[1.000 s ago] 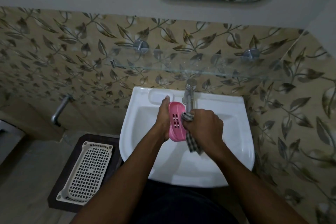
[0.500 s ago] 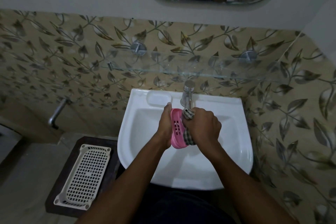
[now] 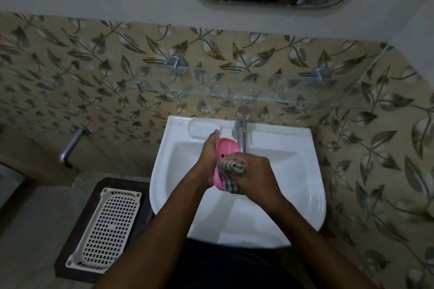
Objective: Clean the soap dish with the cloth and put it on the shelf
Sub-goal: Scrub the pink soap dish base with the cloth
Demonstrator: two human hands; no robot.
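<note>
A pink soap dish (image 3: 226, 149) is held on edge over the white sink (image 3: 303, 185), just left of the tap. My left hand (image 3: 207, 159) grips its left side, fingers up along the back. My right hand (image 3: 254, 175) holds a bunched checked cloth (image 3: 231, 166) pressed against the lower half of the dish's inner face. Only the upper part of the dish and one drain hole show above the cloth. The glass shelf (image 3: 211, 94) runs along the tiled wall above the sink, with nothing on it.
A chrome tap (image 3: 240, 128) rises at the sink's back edge, touching distance from the dish. A moulded soap recess (image 3: 204, 129) lies left of it. A white perforated basket (image 3: 106, 226) lies on a dark stand at lower left. A wall spout (image 3: 70, 148) sticks out at left.
My right hand has slid the cloth down the dish face, from its upper part to its lower half. The dish stays held over the sink. The camera view shifted slightly.
</note>
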